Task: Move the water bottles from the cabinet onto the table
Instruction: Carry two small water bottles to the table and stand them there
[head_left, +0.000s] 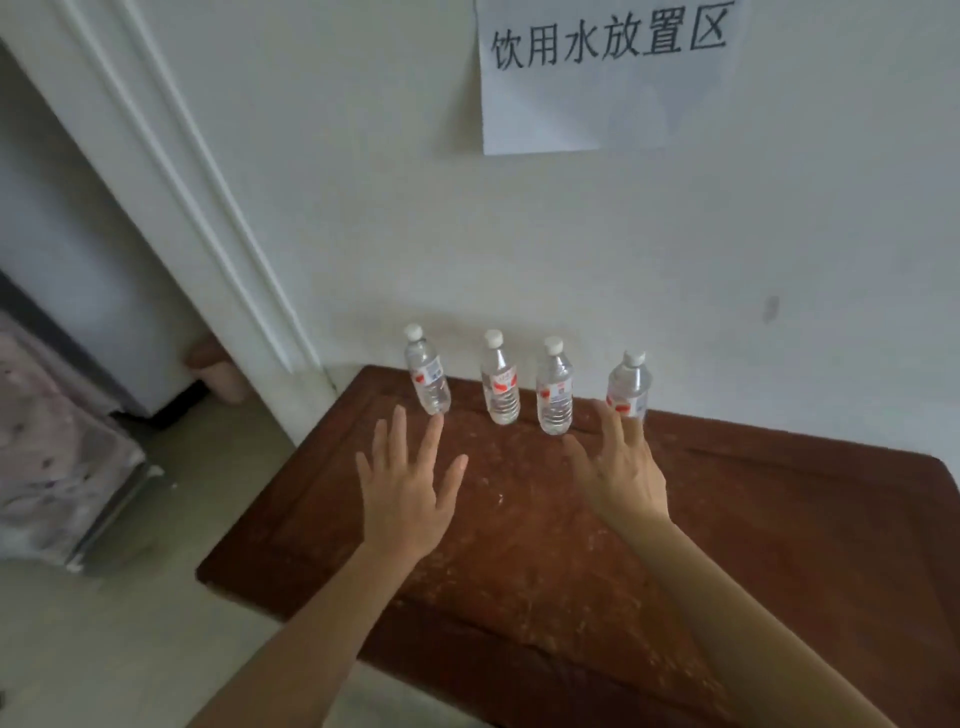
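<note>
Hovering empty, fingers spread, left hand (402, 499) and right hand (621, 475) are facing four bottles (500, 382) along the table (779, 519) far edge; placement apparently complete, next fetching any remaining.

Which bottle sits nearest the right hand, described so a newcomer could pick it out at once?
Find the paper sign on the white wall, then drop to the brown wooden table below it, where four clear water bottles stand in a row. The one meant is the rightmost bottle, partly behind the right hand's fingertips. Unlike its neighbours, it stands a little apart from the other three.
</note>
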